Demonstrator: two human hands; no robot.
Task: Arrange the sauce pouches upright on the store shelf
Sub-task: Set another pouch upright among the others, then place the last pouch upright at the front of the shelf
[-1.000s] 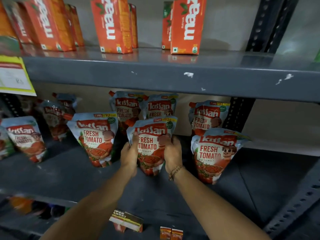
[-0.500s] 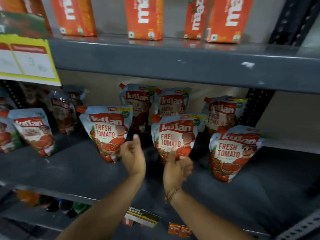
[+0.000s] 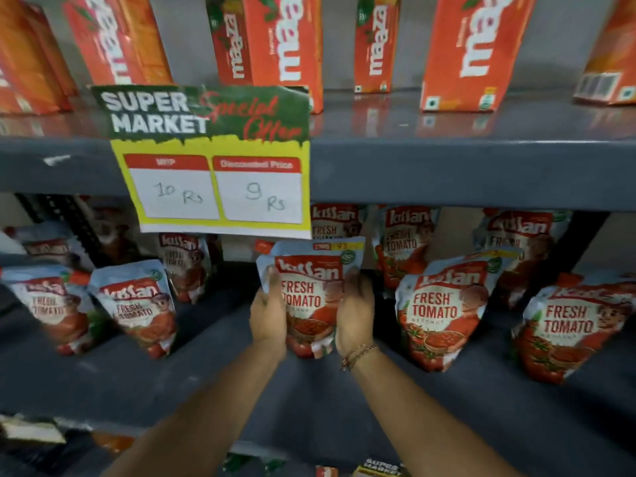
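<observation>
A grey metal shelf (image 3: 309,407) holds rows of ketchup pouches, with a yellow price sign (image 3: 213,187) hanging just above the grip. To the right of the grip stands a neighbouring pouch (image 3: 444,311); to its left, another pouch (image 3: 137,308) leans. At the centre, the held pouch (image 3: 311,294) sits upright, its base on the shelf. The left hand (image 3: 268,313) and right hand (image 3: 354,311) press flat against its two sides, clasping it. Doing this well likely means settling the base flat, squaring the label forward, then letting go gently.
</observation>
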